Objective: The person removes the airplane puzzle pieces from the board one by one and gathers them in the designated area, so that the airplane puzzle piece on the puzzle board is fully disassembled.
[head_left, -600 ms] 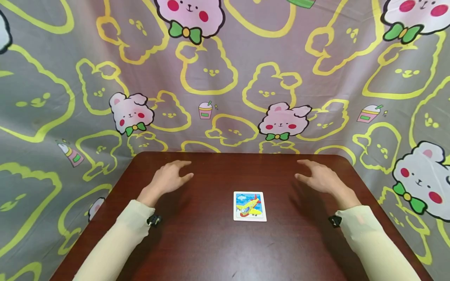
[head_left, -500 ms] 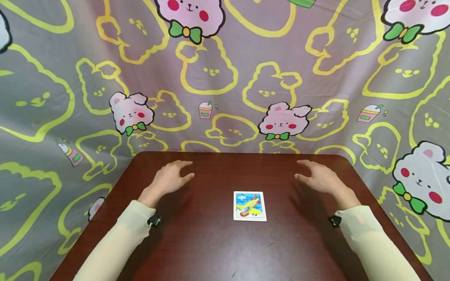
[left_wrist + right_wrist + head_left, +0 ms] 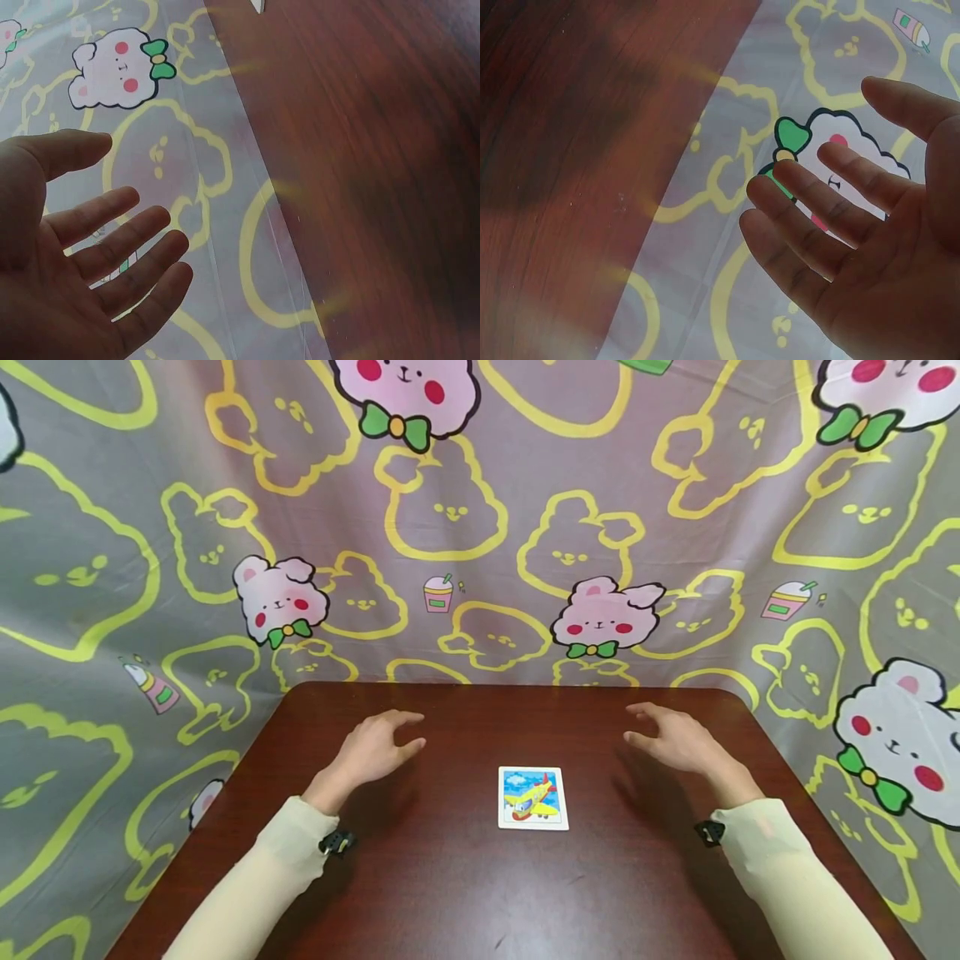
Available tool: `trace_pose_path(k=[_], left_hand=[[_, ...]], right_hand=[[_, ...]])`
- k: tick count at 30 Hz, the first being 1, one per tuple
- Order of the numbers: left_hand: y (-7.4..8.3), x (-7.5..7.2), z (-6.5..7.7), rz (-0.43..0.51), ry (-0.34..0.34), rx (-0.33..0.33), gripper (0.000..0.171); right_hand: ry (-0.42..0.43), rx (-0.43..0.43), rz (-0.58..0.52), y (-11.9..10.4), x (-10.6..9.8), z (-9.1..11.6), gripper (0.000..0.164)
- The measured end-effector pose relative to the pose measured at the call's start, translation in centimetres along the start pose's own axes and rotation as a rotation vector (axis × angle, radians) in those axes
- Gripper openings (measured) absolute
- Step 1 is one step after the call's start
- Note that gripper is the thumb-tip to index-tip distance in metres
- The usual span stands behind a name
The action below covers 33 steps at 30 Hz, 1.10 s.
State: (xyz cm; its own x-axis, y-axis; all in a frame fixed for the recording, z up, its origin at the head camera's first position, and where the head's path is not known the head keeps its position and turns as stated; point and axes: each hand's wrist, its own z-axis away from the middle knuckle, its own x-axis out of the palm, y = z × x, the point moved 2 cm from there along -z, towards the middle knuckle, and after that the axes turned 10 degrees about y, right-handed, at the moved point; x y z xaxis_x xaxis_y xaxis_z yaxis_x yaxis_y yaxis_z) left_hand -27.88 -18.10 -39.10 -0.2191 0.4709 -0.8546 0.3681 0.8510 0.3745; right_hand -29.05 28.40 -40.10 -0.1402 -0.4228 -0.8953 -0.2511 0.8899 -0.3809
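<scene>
Left grip (image 3: 373,748) and right grip (image 3: 681,742) were loosely spread, holding nothing. Airplane card (image 3: 533,798) looked light, stiff; side edges seemed best hold.

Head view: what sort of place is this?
Probably a makeshift indoor recording booth: cartoon-print fabric hangs behind and on both sides of a red-brown table, on which an airplane card lies.
</scene>
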Motion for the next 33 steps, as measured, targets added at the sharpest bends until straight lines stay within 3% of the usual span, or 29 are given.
trace_pose_path(k=[11, 20, 33], left_hand=[[1.0, 1.0, 0.7, 0.027, 0.012, 0.052, 0.045], [1.4, 1.6, 1.2, 0.069, -0.003, 0.030, 0.046], [2.3, 2.2, 1.6, 0.101, 0.007, 0.061, 0.045]], right_hand=[[0.009, -0.030, -0.060, -0.2, 0.7, 0.0, 0.050], [0.002, -0.043, -0.103, -0.5, 1.1, 0.0, 0.045], [-0.005, -0.026, -0.162, -0.7, 1.9, -0.1, 0.038]])
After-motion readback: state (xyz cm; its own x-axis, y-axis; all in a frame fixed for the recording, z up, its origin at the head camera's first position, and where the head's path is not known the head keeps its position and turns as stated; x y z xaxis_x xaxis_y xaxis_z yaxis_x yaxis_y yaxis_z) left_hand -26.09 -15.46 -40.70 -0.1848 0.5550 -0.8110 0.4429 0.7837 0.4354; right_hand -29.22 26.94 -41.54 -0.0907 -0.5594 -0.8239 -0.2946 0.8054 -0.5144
